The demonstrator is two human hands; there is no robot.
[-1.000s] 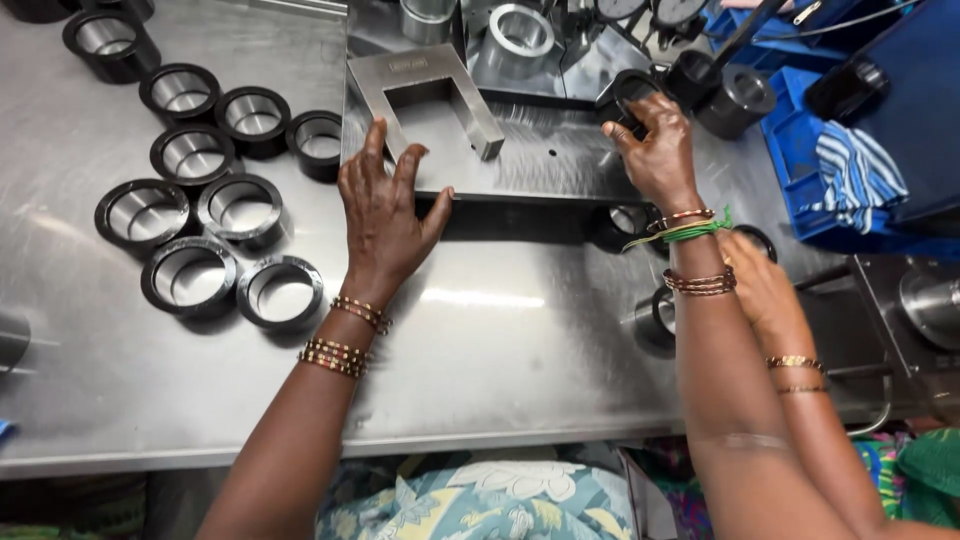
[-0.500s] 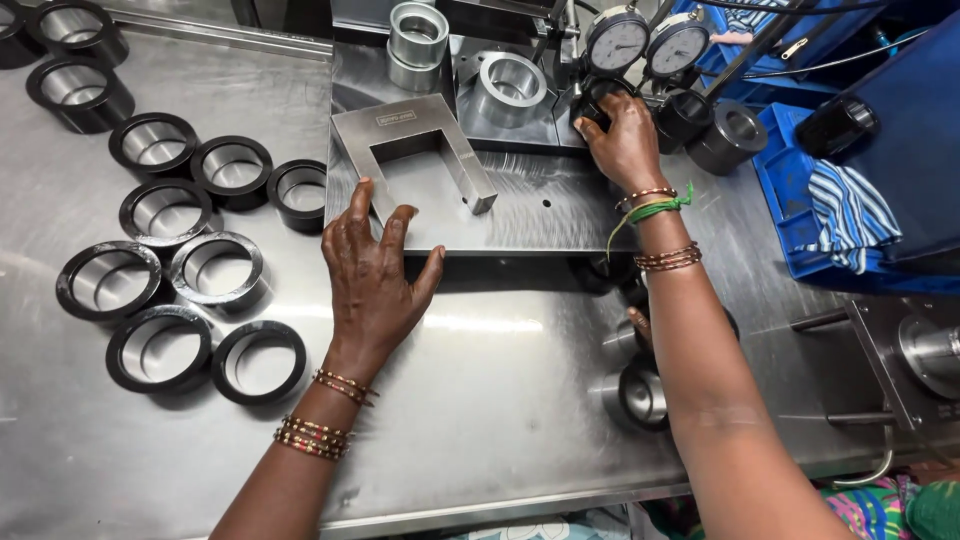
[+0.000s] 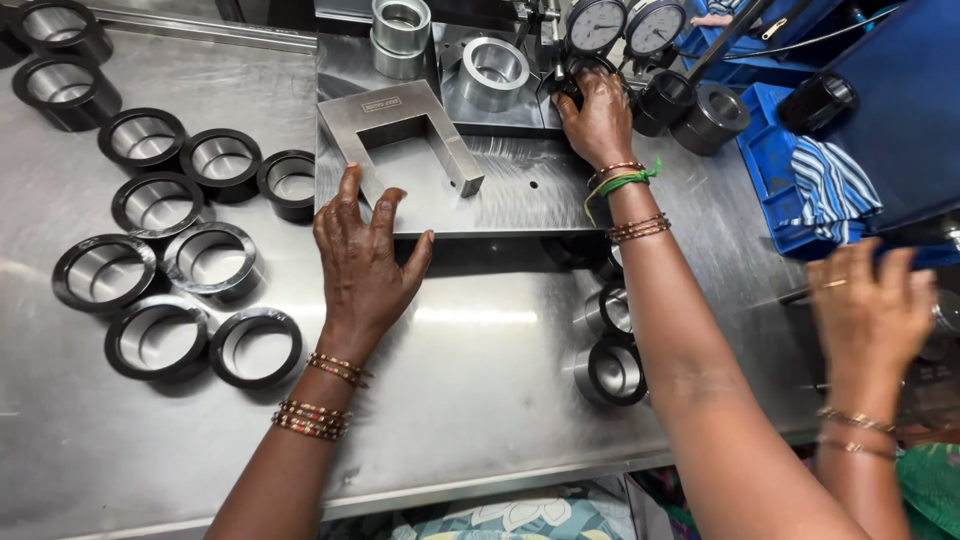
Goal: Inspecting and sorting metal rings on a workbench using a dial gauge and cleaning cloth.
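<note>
A steel table (image 3: pixel 480 400) carries a raised gauge plate (image 3: pixel 500 190) with a U-shaped block (image 3: pixel 400 125) on it. The left hand (image 3: pixel 365 265) lies flat, fingers spread, empty, bracing the plate's front edge. The right hand (image 3: pixel 600 120) curls around a dark ring (image 3: pixel 580 72) beneath the dial gauges (image 3: pixel 625 25), seating it for measuring. Other black rings (image 3: pixel 150 270) wait at the left.

Over on the left of the steel tabletop (image 3: pixel 480 390) sits a loose cluster of black rings (image 3: pixel 160 205) with bright bores, some touching. Two more short metal sleeves (image 3: pixel 608 370) stand near the front edge. At the back, a plain silver ring (image 3: pixel 400 35) stands upright. To the right, a blue tray (image 3: pixel 775 150) holds a striped cloth (image 3: pixel 835 185), and a dark cylinder (image 3: pixel 818 100) lies beside it.
</note>
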